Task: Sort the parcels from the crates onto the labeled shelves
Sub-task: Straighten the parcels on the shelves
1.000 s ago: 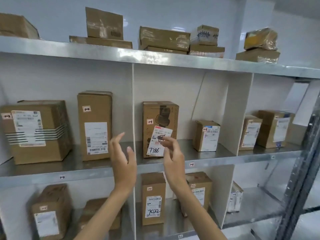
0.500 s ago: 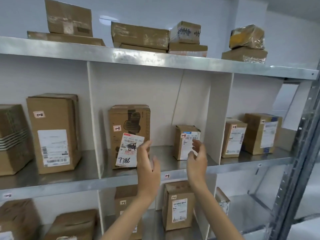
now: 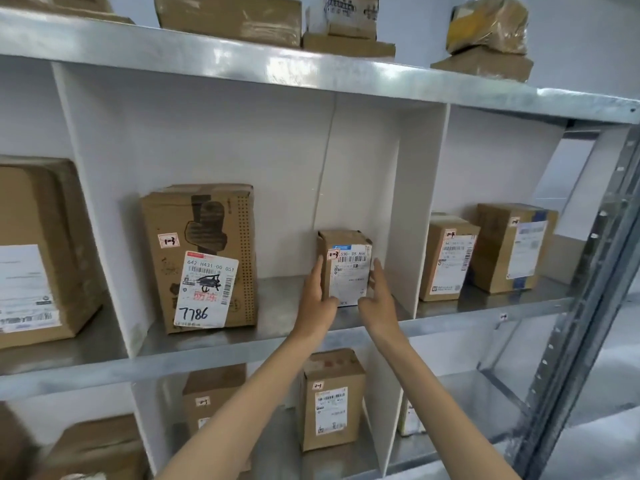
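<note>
Where the grey metal shelving rack [image 3: 311, 81] is split by white divider panels [image 3: 419, 202], the middle level's central bay holds a tall, dented brown cardboard box [image 3: 207, 237] labelled 7786. Right of it in the same bay, near the right-hand divider, the small brown cardboard parcel with a white shipping label [image 3: 348, 268] stands upright. The left hand [image 3: 317, 299] lies flat against its left side, the right hand [image 3: 379, 299] against its right, fingers straight, thumbs across the lower front.
</note>
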Demonstrator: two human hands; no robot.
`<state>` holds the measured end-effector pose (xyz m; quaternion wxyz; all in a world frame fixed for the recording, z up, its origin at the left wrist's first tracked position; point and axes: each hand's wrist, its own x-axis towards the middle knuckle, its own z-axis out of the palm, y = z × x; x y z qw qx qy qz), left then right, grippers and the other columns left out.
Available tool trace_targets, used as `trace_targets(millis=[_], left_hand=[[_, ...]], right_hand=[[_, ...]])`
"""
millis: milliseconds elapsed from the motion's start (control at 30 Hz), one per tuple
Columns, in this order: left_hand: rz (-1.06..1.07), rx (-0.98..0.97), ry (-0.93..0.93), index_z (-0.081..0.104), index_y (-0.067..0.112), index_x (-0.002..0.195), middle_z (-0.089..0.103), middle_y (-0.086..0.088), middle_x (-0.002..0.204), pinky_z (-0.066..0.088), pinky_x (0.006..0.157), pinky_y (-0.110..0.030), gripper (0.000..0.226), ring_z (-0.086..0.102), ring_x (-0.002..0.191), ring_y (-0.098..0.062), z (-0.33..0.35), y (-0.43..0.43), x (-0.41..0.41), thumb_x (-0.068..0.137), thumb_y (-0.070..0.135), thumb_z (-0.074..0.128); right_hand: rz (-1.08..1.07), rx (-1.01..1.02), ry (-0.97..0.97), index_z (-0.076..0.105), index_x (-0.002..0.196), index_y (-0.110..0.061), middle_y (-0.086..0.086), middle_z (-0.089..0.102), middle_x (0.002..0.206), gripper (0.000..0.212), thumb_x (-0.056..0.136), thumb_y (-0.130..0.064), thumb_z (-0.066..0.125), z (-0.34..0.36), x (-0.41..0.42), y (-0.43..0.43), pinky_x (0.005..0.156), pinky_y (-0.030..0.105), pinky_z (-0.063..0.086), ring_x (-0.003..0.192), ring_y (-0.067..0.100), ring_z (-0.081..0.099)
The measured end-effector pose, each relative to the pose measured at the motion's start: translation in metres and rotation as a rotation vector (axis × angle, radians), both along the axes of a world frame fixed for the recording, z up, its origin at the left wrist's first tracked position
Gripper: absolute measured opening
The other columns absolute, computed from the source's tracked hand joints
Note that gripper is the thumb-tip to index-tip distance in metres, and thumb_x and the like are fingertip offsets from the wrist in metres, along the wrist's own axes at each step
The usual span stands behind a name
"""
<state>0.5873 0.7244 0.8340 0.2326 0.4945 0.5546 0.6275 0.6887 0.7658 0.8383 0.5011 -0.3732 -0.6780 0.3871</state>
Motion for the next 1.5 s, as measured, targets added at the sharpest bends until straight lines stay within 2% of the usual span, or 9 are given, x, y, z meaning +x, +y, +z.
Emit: trace_targets(millis=[100,367,533,633,700,800,967,1367,1500], left_hand=[[0.012,-0.019,-0.031,0.031,0.027,0.144,0.043,0.0,0.143,0.038,0.109,-0.039,0.084,0.039,0.133,-0.014,0.0,0.012,-0.001,0.07,-0.008,0.05],[0.085,-0.036,-0.053,0.026,0.021,0.147,0.043,0.005,0.139,0.038,0.104,-0.024,0.082,0.039,0.13,-0.008,0.01,0.028,0.012,0.078,-0.021,0.041],[0.186,-0.028,-0.059,0.027,0.015,0.145,0.037,0.007,0.134,0.035,0.075,0.004,0.067,0.031,0.12,-0.002,0.018,0.016,0.036,0.086,-0.014,0.045],[0.371,0.095,0.009,0.031,0.017,0.142,0.036,0.003,0.143,0.022,0.08,0.011,0.062,0.03,0.124,0.003,0.021,0.0,0.059,0.088,-0.01,0.045],[0.389,0.233,0.077,0.037,0.024,0.135,0.04,0.009,0.14,0.026,0.096,0.003,0.056,0.036,0.127,0.005,0.023,-0.012,0.082,0.089,-0.009,0.043],[0.332,0.393,0.217,0.043,0.022,0.13,0.047,0.013,0.132,0.031,0.107,-0.018,0.049,0.04,0.128,0.0,0.033,-0.02,0.127,0.09,-0.006,0.044],[0.223,0.508,0.308,0.048,0.012,0.127,0.051,0.005,0.125,0.032,0.105,-0.017,0.047,0.046,0.122,-0.008,0.04,0.012,0.184,0.086,-0.011,0.042],[-0.011,0.122,0.35,0.012,0.031,0.148,0.007,0.014,0.157,0.007,0.117,-0.018,0.066,0.004,0.143,0.001,0.007,0.126,0.263,0.096,0.001,0.038],[-0.08,-0.112,0.308,-0.01,0.032,0.148,-0.007,0.012,0.157,0.02,0.115,-0.028,0.08,0.002,0.146,-0.013,0.002,0.174,0.287,0.095,0.0,0.04]], right_hand=[[0.024,0.021,-0.014,0.035,0.139,-0.029,0.003,0.05,0.133,0.076,0.067,-0.005,0.038,-0.013,-0.004,0.03,0.103,0.042,0.045,0.127,0.019,0.046],[0.123,0.084,-0.003,0.038,0.14,-0.019,0.008,0.05,0.131,0.077,0.069,0.011,0.038,-0.012,-0.001,0.051,0.101,0.043,0.047,0.126,0.02,0.046],[0.132,0.141,-0.08,0.024,0.146,-0.008,0.008,0.035,0.145,0.074,0.077,0.014,0.041,-0.002,0.013,0.034,0.113,0.033,0.029,0.137,0.019,0.028],[0.176,0.363,-0.094,0.012,0.143,-0.03,-0.021,0.022,0.144,0.078,0.084,0.013,0.04,0.008,0.038,0.01,0.112,0.008,0.015,0.134,-0.016,0.014],[0.223,0.474,-0.061,0.006,0.142,-0.033,-0.033,0.015,0.139,0.078,0.087,0.01,0.04,0.014,0.063,-0.007,0.105,-0.002,0.012,0.128,-0.026,0.011],[0.215,0.562,0.057,0.018,0.148,-0.023,-0.015,0.03,0.149,0.065,0.091,0.001,0.039,0.022,0.104,-0.011,0.113,0.016,0.024,0.138,-0.003,0.027],[0.027,0.579,0.301,0.039,0.135,-0.02,0.004,0.052,0.133,0.045,0.095,0.0,0.037,0.037,0.16,0.035,0.106,0.032,0.041,0.124,0.012,0.05],[-0.493,0.205,0.354,0.032,0.141,-0.012,0.008,0.038,0.138,0.045,0.097,-0.014,0.045,0.016,0.258,0.194,0.109,0.039,0.035,0.127,0.02,0.039],[-0.468,-0.02,0.249,0.03,0.143,-0.014,0.016,0.035,0.144,0.046,0.1,-0.03,0.037,0.015,0.273,0.244,0.112,0.047,0.03,0.133,0.032,0.036]])
